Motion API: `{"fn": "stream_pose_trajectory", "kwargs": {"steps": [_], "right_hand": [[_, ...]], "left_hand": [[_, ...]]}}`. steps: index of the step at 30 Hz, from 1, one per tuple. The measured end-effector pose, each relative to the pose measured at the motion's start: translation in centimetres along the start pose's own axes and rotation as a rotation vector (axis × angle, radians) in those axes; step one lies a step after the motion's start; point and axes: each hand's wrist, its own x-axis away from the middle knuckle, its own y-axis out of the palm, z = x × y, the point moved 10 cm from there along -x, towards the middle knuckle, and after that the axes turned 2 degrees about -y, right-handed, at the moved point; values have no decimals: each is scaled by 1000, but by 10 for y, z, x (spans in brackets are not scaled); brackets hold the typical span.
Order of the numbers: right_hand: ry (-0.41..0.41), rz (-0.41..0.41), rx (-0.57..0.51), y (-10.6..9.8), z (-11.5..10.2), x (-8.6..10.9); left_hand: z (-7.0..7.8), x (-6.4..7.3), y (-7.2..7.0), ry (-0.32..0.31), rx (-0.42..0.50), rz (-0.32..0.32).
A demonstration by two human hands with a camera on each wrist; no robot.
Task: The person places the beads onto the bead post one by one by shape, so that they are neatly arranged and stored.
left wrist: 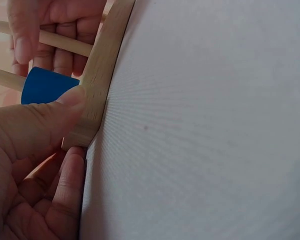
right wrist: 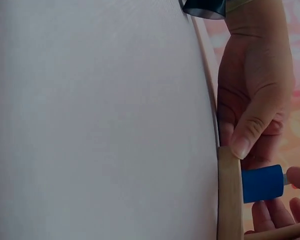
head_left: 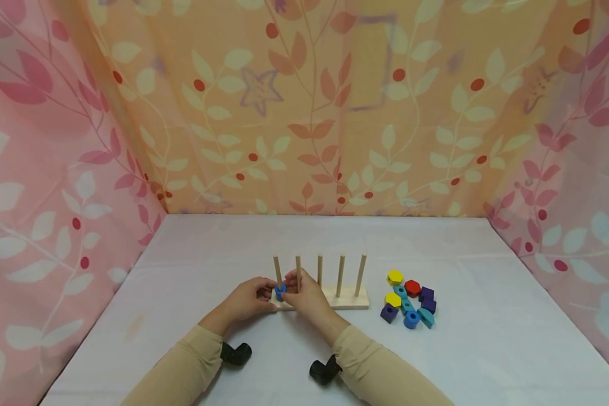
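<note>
A wooden peg board [head_left: 357, 300] with several upright pegs lies on the table. Around its leftmost peg sits a blue cylinder bead [left wrist: 47, 86], down at the base. My left hand [head_left: 248, 299] grips the board's left end, its thumb [right wrist: 252, 131] on the upper edge beside the bead. The right hand [head_left: 307, 296] is at the same peg from the other side, nothing pinched in it. Its thumb [left wrist: 24, 37] is just above the bead, and its loosely bent fingers [right wrist: 272, 215] lie behind the bead and the second peg.
Right of the board lies a loose group of beads: yellow hexagons [head_left: 395, 277], a red hexagon [head_left: 413, 288], purple cubes [head_left: 388, 313], teal pieces [head_left: 426, 317] and another blue cylinder [head_left: 411, 320]. Patterned curtains [head_left: 304, 113] surround the white table [head_left: 208, 242]. Black devices [head_left: 237, 354] sit at both wrists.
</note>
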Motion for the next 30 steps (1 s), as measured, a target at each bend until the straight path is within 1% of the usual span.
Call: {"fn": "stream_pose_trajectory", "kwargs": {"steps": [3,6,9,16,20,25,30], "right_hand": [[-17,-26,46,-4,-4,4],[-52,-51,94,-9,-11,9],[-80,-72,102,-15,-18,15],[-97,-140,6,-25,-31,30],[-110,-180,9,-34,-38,36],[-74,-213,36,-51,-36,43],[-43,-189,77,-78,-31,49]], "left_hand": [[0,-1,1,-3,-13,4],[0,0,1,-9,-31,9],[1,0,1,-15,-41,9],[-4,0,0,-44,-42,5],[-5,-1,0,-39,-38,5],[-2,-1,0,-21,-29,7],[0,1,1,-6,-30,2]]}}
